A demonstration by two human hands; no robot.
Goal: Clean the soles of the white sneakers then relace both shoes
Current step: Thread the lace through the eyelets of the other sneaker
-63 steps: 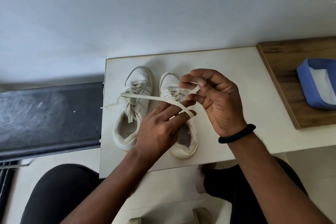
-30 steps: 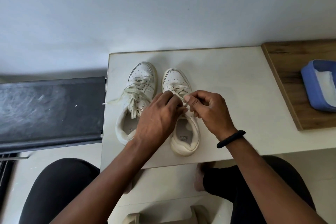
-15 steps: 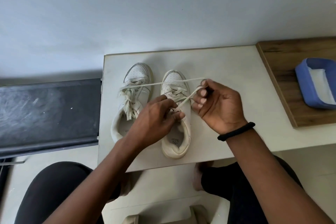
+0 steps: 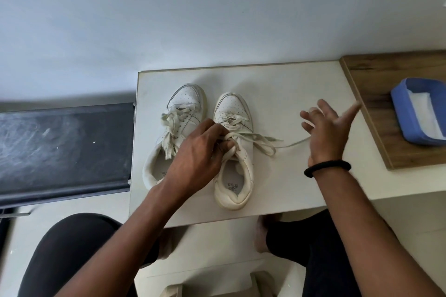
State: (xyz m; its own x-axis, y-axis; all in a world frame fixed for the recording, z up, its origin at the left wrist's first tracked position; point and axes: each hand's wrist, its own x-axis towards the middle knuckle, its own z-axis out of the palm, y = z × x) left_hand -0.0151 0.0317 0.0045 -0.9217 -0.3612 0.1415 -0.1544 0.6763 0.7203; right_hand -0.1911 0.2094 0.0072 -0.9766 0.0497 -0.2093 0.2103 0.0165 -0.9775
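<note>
Scuffed white leather sneaker [image 4: 237, 176] undergoing lacing.
Left hand [image 4: 198, 152] is pinching flat cream lace [image 4: 265, 144]; right hand [image 4: 325, 132], gripping earlier, is spreading wide.

Two white shoes stand side by side on a pale table [image 4: 289, 89], toes pointing away. The left hand [image 4: 195, 157] pinches the lace [image 4: 266, 146] on top of the right shoe [image 4: 233, 106]. The lace runs out across the table toward the right hand [image 4: 325, 132], which is spread wide, with a black band [image 4: 327, 167] on its wrist. The left shoe [image 4: 187, 99] has its laces bunched up. A blue tub [image 4: 400, 113] sits on a wooden board [image 4: 371, 75] to the right.
</note>
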